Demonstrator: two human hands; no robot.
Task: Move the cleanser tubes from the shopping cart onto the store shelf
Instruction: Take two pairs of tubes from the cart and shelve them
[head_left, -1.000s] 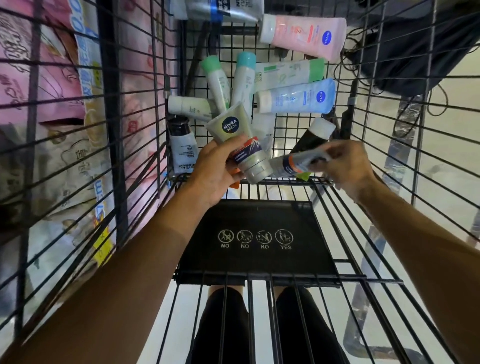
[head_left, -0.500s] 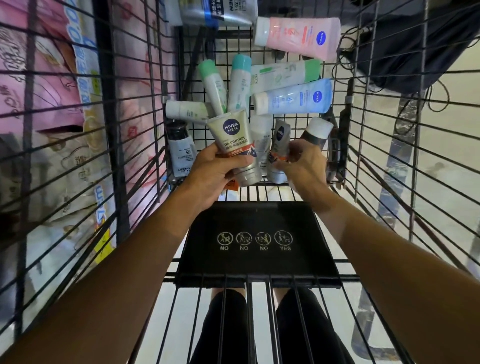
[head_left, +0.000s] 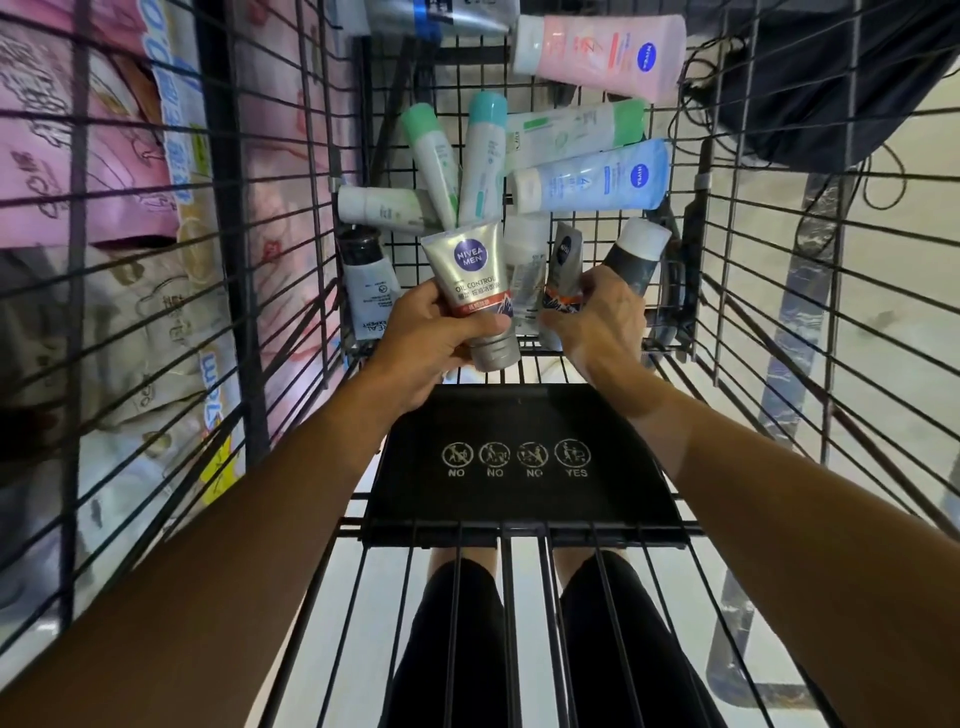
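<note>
Head view, left to right: through the wire side of the shopping cart (head_left: 291, 218) I see pink packaged goods (head_left: 104, 130) stacked outside it. Inside, my left hand (head_left: 431, 338) has its fingers and thumb curled round a silver Nivea Men tube (head_left: 475, 288), held cap-down above the black child-seat flap (head_left: 519, 457). Just beside it, my right hand (head_left: 597, 317) grips a second, narrower silver tube (head_left: 563, 270), also upright, its edge toward me. Behind both hands more cleanser tubes lie loose on the cart floor: green-capped ones (head_left: 441, 161), a pale blue tube (head_left: 592, 179), a pink tube (head_left: 602, 52) and a dark tube with a white cap (head_left: 636, 254) near the right wall.
</note>
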